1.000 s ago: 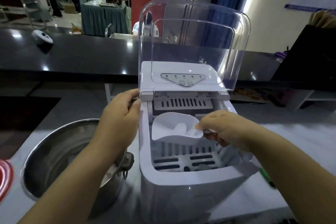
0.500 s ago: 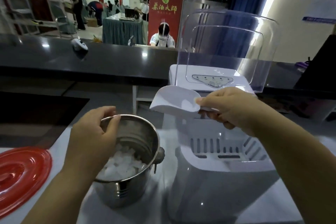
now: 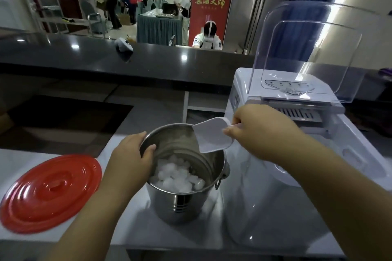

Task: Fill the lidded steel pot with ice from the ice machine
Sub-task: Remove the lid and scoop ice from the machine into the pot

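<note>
the steel pot [image 3: 182, 178] stands on the pale counter [image 3: 275, 214], just left of the white ice machine [image 3: 297, 154], close enough that a scoop travels only a short way between them. the left hand [image 3: 131, 159] grips the pot's near-left rim, thumb hooked inside and fingers outside, most likely to keep the pot from sliding or tipping while ice drops in. the right hand [image 3: 261, 131] is closed round the handle of a white plastic scoop [image 3: 212, 135], which is tilted mouth-down over the pot's right side, the pouring pose; whether any ice is left inside the scoop cannot be told. ice [image 3: 178, 176] lies in a heap at the bottom of the pot, well below the rim, so the filling looks only partly done. the machine's clear lid [image 3: 307, 48] stands raised, leaving the bin open for further scoops. the red lid [image 3: 51, 193] lies flat on the counter left of the pot, apart from it, out of the pouring path and ready for covering later.
</note>
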{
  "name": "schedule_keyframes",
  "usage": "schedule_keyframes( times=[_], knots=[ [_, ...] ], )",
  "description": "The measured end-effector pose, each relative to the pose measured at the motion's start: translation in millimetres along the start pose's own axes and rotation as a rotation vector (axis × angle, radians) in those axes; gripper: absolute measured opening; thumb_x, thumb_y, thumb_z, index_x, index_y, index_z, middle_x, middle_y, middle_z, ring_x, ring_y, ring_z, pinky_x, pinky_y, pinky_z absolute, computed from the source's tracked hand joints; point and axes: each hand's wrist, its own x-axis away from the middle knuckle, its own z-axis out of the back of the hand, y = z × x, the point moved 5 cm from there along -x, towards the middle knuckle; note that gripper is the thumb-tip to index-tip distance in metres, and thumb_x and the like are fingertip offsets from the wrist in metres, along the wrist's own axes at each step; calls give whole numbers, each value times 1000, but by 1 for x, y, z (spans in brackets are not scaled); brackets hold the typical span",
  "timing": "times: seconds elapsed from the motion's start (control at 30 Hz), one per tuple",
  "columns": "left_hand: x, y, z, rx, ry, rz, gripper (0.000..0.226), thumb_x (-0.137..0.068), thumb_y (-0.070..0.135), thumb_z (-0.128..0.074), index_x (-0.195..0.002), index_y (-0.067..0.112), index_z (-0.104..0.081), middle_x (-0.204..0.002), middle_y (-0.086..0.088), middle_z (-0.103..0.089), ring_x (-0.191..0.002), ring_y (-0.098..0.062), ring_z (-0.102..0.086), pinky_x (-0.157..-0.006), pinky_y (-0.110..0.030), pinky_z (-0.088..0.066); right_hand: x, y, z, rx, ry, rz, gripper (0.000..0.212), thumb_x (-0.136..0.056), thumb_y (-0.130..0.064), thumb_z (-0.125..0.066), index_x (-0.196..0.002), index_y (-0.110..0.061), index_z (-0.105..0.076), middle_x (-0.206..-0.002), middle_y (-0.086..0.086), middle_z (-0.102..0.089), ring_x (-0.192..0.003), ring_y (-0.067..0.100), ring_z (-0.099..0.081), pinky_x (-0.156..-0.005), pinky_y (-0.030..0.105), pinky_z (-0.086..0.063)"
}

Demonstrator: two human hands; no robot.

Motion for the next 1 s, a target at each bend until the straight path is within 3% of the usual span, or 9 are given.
schedule_keyframes(
  times=[0.13, 0.27, 0.5, 0.73, 0.9, 1.0],
  knots=[
    [-2, -6, -3, 35, -29, 47, 32, -90, 21, -56, -121, 13, -60, -118, -2, -60, -114, -22, -53, -88, -24, -35, 5, -9, -8, 83, 13, 33, 27, -97, -40, -47, -102, -15, -57, -94, 4, -59, -84, 21, -57, -68, 32, -45],
    [-3, -11, -7, 115, -60, 149, 22, -90, 21, -56, -110, 18, -64, -101, 3, -64, -97, -18, -57, -78, -28, -39, 7, -14, -5, 65, 139, 87, 25, -98, -38, -45, -106, -17, -55, -102, 3, -53, -89, 21, -51, -70, 30, -38],
    [-12, -22, -7, 120, -29, 233, 19, -84, 9, -54, -82, 23, -66, -83, 4, -64, -80, -17, -58, -57, -24, -39, 1, -16, -9, 3, 154, 147, 27, -97, -41, -45, -104, -17, -56, -96, 1, -53, -87, 20, -54, -74, 34, -47],
    [-16, -22, -4, 89, -14, 200, 17, -84, 9, -54, -81, 17, -68, -79, -2, -65, -70, -16, -59, -53, -25, -42, 0, -29, -9, -26, 101, 178, 28, -97, -42, -45, -100, -16, -56, -93, 1, -57, -84, 19, -56, -74, 34, -49],
    [-21, -32, 5, 65, -54, 184, 16, -83, 8, -53, -77, 12, -67, -73, -4, -64, -67, -20, -59, -52, -26, -42, -5, -47, -18, -16, 7, 132, 28, -98, -40, -45, -94, -14, -57, -87, 3, -58, -75, 18, -53, -56, 25, -38],
    [-25, -43, 16, 64, -61, 182, 17, -82, 8, -54, -73, 12, -67, -71, -4, -64, -70, -23, -58, -57, -31, -44, -6, -61, -29, -26, -44, 97, 26, -98, -40, -45, -95, -15, -53, -85, 2, -56, -75, 19, -52, -54, 26, -36]
  ],
)
